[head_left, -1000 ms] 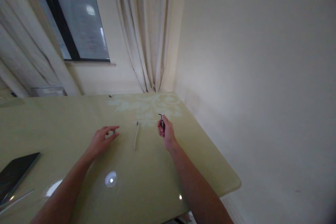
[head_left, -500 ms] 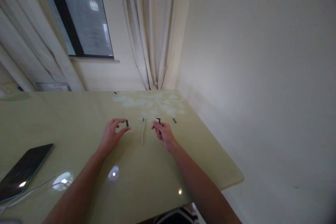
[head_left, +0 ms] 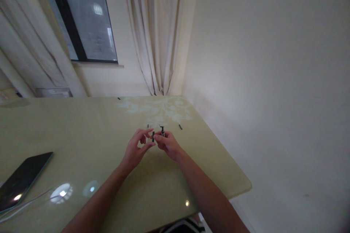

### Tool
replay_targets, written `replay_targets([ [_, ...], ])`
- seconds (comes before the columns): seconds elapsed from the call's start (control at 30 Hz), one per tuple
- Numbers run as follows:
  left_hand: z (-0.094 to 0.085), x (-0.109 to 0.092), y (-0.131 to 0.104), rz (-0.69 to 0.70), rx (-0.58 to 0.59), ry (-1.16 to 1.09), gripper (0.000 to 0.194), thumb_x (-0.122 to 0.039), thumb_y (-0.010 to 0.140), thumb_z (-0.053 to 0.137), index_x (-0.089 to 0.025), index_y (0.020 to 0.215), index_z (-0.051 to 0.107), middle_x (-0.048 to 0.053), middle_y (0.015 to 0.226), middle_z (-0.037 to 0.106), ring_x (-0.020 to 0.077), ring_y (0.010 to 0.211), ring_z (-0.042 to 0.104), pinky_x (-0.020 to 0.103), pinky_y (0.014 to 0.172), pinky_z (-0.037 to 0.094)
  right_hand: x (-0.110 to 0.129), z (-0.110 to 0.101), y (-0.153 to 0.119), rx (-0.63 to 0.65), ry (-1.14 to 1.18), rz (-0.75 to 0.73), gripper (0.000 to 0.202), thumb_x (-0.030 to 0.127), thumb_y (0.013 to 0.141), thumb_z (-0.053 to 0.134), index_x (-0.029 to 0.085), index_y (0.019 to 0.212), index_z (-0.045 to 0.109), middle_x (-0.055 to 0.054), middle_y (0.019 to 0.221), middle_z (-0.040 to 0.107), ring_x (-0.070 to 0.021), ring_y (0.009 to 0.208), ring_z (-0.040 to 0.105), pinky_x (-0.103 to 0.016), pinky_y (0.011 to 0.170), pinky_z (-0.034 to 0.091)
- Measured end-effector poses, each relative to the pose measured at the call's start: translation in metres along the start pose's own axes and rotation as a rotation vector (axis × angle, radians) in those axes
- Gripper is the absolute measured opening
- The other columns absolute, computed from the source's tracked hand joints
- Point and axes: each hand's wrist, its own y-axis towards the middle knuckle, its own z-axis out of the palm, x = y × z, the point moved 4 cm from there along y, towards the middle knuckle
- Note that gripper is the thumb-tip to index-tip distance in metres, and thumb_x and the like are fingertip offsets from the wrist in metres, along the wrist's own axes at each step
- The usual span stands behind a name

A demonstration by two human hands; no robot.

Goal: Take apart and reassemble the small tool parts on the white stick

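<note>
My left hand [head_left: 138, 147] pinches a small dark green cylinder [head_left: 153, 137] upright between thumb and forefinger. Close beside it, my right hand [head_left: 167, 143] is closed on a small dark and silver piece [head_left: 162, 129] whose bent top sticks up above the fingers. The fingertips of both hands nearly meet; whether the two pieces touch is too small to tell. Behind my left hand stands or lies another small dark piece [head_left: 148, 126]. A short dark green cylinder [head_left: 180, 126] lies on the table to the right of my hands.
A pale green glossy table [head_left: 218, 167] ends at the right near a white wall. A black tablet [head_left: 26, 178] lies at the left, with white cables [head_left: 24, 205] near it. One small dark piece [head_left: 119, 98] is at the far edge, before the curtains [head_left: 155, 32].
My left hand has moved right with the green cylinder, up to my right hand. My right hand has shifted slightly nearer. The white strip between the hands is now mostly hidden.
</note>
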Motion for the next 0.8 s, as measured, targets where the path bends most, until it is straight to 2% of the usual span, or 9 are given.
replay_targets([
  [0.1, 0.001, 0.008, 0.002, -0.243, 0.045, -0.171, 0.054, -0.062, 0.085, 0.069, -0.021, 0.119, 0.067, 0.0, 0.085, 0.057, 0.0127, 0.066, 0.047, 0.025, 0.061, 0.039, 0.009, -0.005, -0.001, -0.071, -0.276, -0.204, 0.032, 0.047, 0.075, 0.082, 0.017, 0.079, 0.072, 0.006, 0.057, 0.045, -0.008, 0.051, 0.033, -0.024, 0.05, 0.024],
  [0.17, 0.003, 0.017, 0.0, -0.445, 0.112, -0.275, 0.053, -0.069, 0.083, 0.066, -0.017, 0.098, 0.068, -0.003, 0.073, 0.05, 0.0101, 0.058, 0.039, 0.023, 0.054, 0.031, 0.018, -0.005, -0.004, -0.089, -0.496, -0.367, 0.025, 0.041, 0.077, 0.081, 0.017, 0.08, 0.073, 0.003, 0.065, 0.052, -0.0096, 0.056, 0.04, -0.024, 0.053, 0.029],
  [0.23, 0.006, 0.024, -0.004, -0.598, 0.219, -0.367, 0.055, -0.071, 0.081, 0.068, -0.016, 0.079, 0.062, -0.007, 0.064, 0.038, 0.008, 0.054, 0.028, 0.023, 0.05, 0.022, 0.024, -0.002, -0.009, -0.082, -0.66, -0.499, 0.019, 0.036, 0.081, 0.078, 0.018, 0.082, 0.075, 0.001, 0.07, 0.055, -0.0108, 0.06, 0.044, -0.024, 0.055, 0.033],
  [0.3, 0.007, 0.026, -0.008, -0.677, 0.312, -0.443, 0.055, -0.07, 0.08, 0.07, -0.017, 0.074, 0.059, -0.008, 0.062, 0.03, 0.0074, 0.053, 0.021, 0.023, 0.049, 0.017, 0.028, 0.002, -0.014, -0.058, -0.764, -0.586, 0.014, 0.032, 0.083, 0.075, 0.018, 0.085, 0.076, 0.0, 0.074, 0.057, -0.0117, 0.063, 0.049, -0.024, 0.057, 0.036],
  [0.47, 0.006, 0.026, -0.012, -0.724, 0.339, -0.504, 0.05, -0.062, 0.075, 0.08, -0.015, 0.082, 0.065, -0.008, 0.066, 0.031, 0.0071, 0.055, 0.018, 0.021, 0.048, 0.013, 0.029, 0.004, -0.02, -0.023, -0.885, -0.683, 0.017, 0.021, 0.082, 0.073, 0.02, 0.097, 0.078, -0.001, 0.082, 0.063, -0.0126, 0.068, 0.057, -0.023, 0.062, 0.043],
  [0.57, 0.006, 0.028, -0.012, -0.735, 0.335, -0.495, 0.048, -0.059, 0.074, 0.083, -0.015, 0.087, 0.071, -0.008, 0.065, 0.033, 0.0069, 0.054, 0.02, 0.021, 0.047, 0.014, 0.029, 0.003, -0.02, -0.019, -0.919, -0.692, 0.016, 0.023, 0.084, 0.073, 0.021, 0.099, 0.076, -0.002, 0.084, 0.064, -0.0135, 0.072, 0.059, -0.023, 0.066, 0.046],
  [0.63, 0.003, 0.03, -0.009, -0.694, 0.276, -0.488, 0.048, -0.055, 0.072, 0.086, -0.015, 0.095, 0.075, -0.006, 0.068, 0.043, 0.0065, 0.056, 0.026, 0.02, 0.049, 0.019, 0.031, 0.003, -0.02, -0.04, -0.895, -0.682, 0.019, 0.028, 0.086, 0.074, 0.021, 0.104, 0.074, -0.002, 0.088, 0.064, -0.0144, 0.076, 0.061, -0.024, 0.068, 0.047],
  [0.7, -0.003, 0.03, -0.005, -0.631, 0.177, -0.501, 0.049, -0.051, 0.071, 0.088, -0.019, 0.108, 0.077, -0.001, 0.082, 0.058, 0.0067, 0.061, 0.036, 0.018, 0.053, 0.028, 0.033, 0.002, -0.02, -0.083, -0.832, -0.66, 0.023, 0.033, 0.09, 0.071, 0.02, 0.11, 0.07, -0.003, 0.092, 0.065, -0.0148, 0.078, 0.06, -0.024, 0.068, 0.047],
  [0.8, -0.009, 0.027, 0.0, -0.539, 0.069, -0.579, 0.052, -0.043, 0.071, 0.089, -0.026, 0.119, 0.076, 0.001, 0.099, 0.067, 0.0076, 0.068, 0.045, 0.018, 0.061, 0.037, 0.037, 0.002, -0.021, -0.129, -0.741, -0.645, 0.02, 0.034, 0.099, 0.059, 0.019, 0.11, 0.065, -0.003, 0.09, 0.064, -0.0143, 0.074, 0.057, -0.025, 0.067, 0.046],
])
